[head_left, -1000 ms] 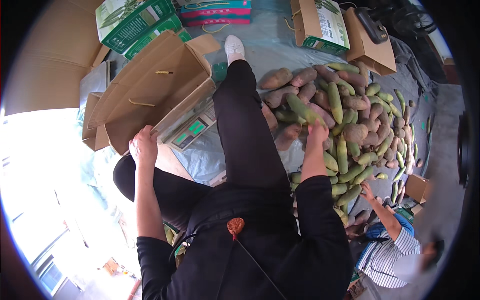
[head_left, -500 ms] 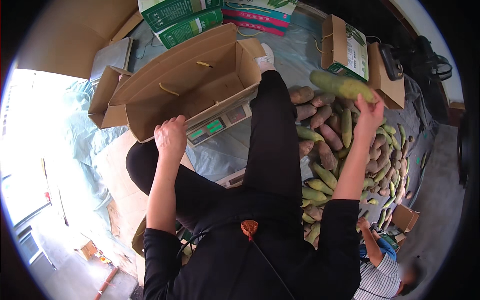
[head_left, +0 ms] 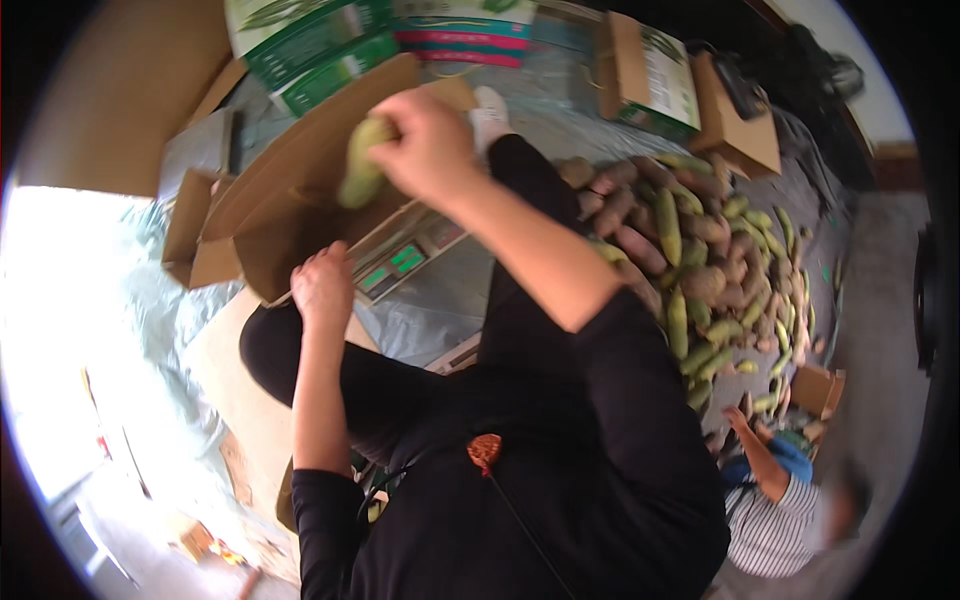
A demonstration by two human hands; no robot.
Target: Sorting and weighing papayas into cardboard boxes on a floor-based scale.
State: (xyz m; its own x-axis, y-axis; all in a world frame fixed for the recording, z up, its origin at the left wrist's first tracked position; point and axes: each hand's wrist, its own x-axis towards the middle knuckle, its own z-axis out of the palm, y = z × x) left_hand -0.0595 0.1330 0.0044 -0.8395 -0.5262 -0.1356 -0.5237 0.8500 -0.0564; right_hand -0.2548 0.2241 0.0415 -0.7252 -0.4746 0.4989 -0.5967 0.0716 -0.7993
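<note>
My right hand (head_left: 430,145) is shut on a long green cucumber (head_left: 362,165) and holds it over the open brown cardboard box (head_left: 270,215) at the upper left. My left hand (head_left: 322,285) grips the near edge of that box, just left of a weighing scale (head_left: 405,262) with a green display. My legs in black trousers stretch out between the box and a big pile of cucumbers and brownish tubers (head_left: 700,270) on the right.
Green and white cartons (head_left: 310,45) stand at the back, and open brown boxes (head_left: 690,95) at the upper right. A grey sheet (head_left: 440,310) covers the floor. Another person in a striped shirt (head_left: 775,510) reaches toward the pile from the lower right.
My right hand has carried the cucumber from above the pile on the right across to the box on the left. My left hand stayed on the box's edge.
</note>
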